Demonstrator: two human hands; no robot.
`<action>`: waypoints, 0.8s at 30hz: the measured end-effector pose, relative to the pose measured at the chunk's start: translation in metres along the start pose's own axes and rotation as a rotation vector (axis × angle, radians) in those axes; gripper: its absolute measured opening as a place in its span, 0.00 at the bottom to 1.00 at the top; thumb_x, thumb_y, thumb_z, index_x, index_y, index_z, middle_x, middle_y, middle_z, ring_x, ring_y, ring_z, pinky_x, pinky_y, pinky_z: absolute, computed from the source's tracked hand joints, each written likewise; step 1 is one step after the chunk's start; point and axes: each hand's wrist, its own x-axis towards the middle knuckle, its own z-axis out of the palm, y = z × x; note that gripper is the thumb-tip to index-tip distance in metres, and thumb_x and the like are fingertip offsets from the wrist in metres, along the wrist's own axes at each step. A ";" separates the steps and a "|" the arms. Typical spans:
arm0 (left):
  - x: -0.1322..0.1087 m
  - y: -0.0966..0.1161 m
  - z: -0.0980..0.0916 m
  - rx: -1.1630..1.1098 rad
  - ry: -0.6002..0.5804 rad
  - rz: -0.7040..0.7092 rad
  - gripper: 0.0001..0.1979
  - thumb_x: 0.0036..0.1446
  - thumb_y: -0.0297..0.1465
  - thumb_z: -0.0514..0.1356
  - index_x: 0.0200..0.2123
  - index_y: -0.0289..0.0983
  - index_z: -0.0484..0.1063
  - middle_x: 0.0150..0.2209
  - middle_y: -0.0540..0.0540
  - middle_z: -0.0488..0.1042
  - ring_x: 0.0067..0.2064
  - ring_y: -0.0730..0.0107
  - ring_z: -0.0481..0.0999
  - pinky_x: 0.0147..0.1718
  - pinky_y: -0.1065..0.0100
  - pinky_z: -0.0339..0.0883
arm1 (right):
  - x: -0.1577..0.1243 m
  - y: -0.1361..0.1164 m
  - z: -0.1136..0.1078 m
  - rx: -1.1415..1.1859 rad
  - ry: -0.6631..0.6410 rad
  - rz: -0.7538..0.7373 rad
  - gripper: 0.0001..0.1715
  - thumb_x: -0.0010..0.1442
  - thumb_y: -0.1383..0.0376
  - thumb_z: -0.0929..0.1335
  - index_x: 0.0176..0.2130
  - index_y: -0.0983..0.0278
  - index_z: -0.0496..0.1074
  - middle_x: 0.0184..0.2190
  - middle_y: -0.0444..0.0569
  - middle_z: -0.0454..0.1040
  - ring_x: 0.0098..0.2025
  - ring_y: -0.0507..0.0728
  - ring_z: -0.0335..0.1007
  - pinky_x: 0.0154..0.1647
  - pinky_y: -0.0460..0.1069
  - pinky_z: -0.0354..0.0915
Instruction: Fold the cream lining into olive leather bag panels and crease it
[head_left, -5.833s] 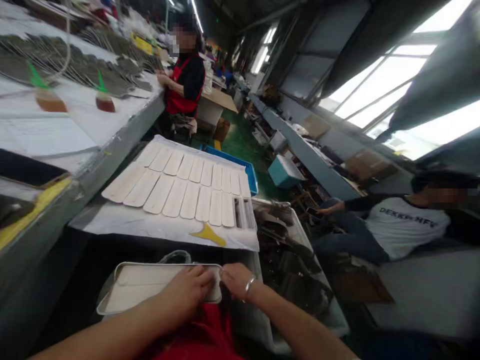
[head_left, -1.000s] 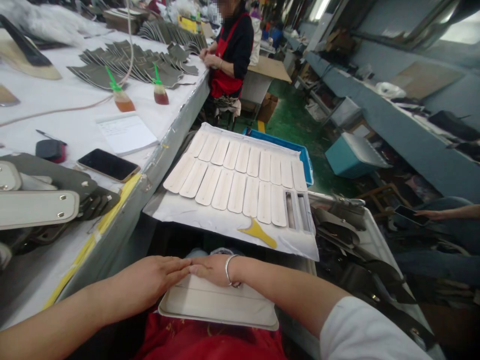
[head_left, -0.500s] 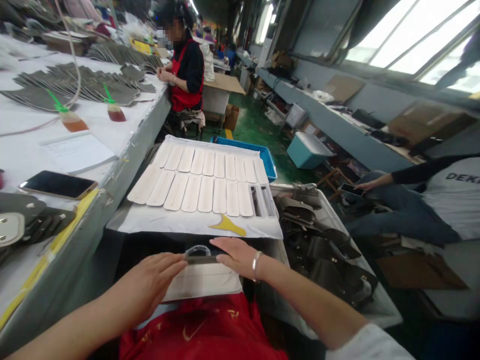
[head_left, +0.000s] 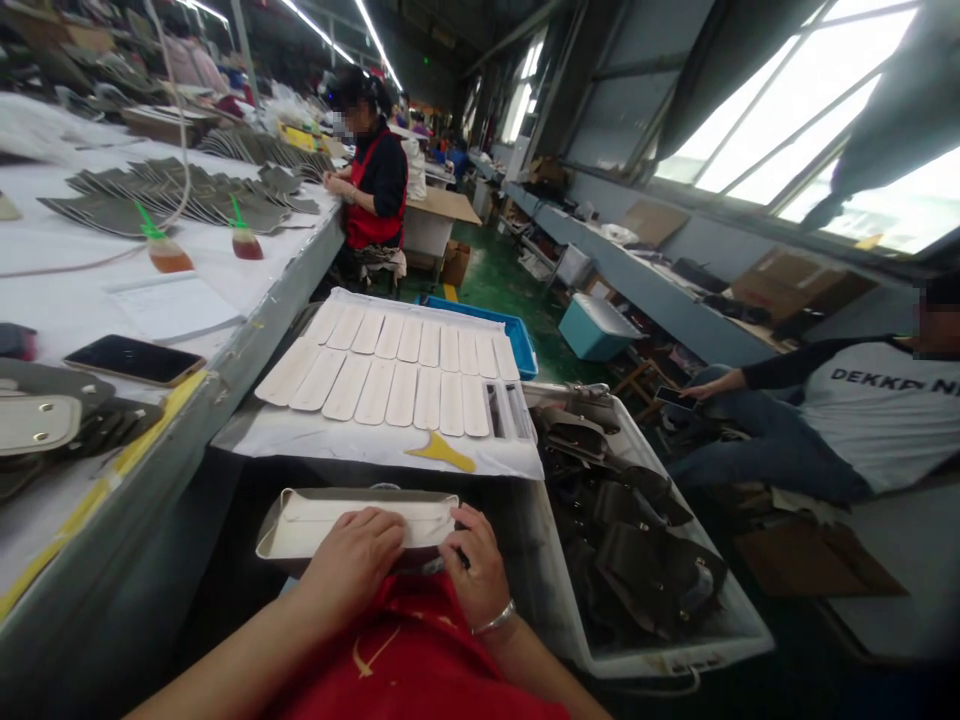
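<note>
A dark grey-brown bag (head_left: 279,515) lies across my lap with its cream base panel (head_left: 307,525) facing up. My left hand (head_left: 366,545) rests on the panel near its middle, fingers lying on the surface; its thumb is hidden. At the right end, my right hand (head_left: 478,560) has its fingers bent around the bag's corner, with a silver bangle on the wrist. Beyond the bag, two rows of cream rounded strips (head_left: 386,390) lie on a white-covered board (head_left: 300,440). A yellow flat scraper (head_left: 442,452) sits near that board's front edge.
To the right stands a white crate (head_left: 660,655) of dark bag pieces (head_left: 660,570). The left table (head_left: 277,270) bears a phone (head_left: 135,358), two glue bottles (head_left: 166,250) and leather pieces. A co-worker (head_left: 371,180) sits beyond; another person (head_left: 855,410) sits at right holding a phone.
The bag has shifted left and its cream panel shows more fully. My left hand has moved onto the panel, and my right hand has closed on the right corner. The view has tilted up.
</note>
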 end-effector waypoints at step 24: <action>0.024 -0.002 -0.007 0.054 -0.129 -0.099 0.12 0.55 0.28 0.46 0.33 0.36 0.70 0.35 0.39 0.70 0.39 0.52 0.68 0.35 0.52 0.62 | 0.008 -0.027 0.018 0.800 -0.227 1.235 0.23 0.52 0.50 0.67 0.26 0.68 0.67 0.19 0.48 0.72 0.16 0.49 0.65 0.13 0.41 0.53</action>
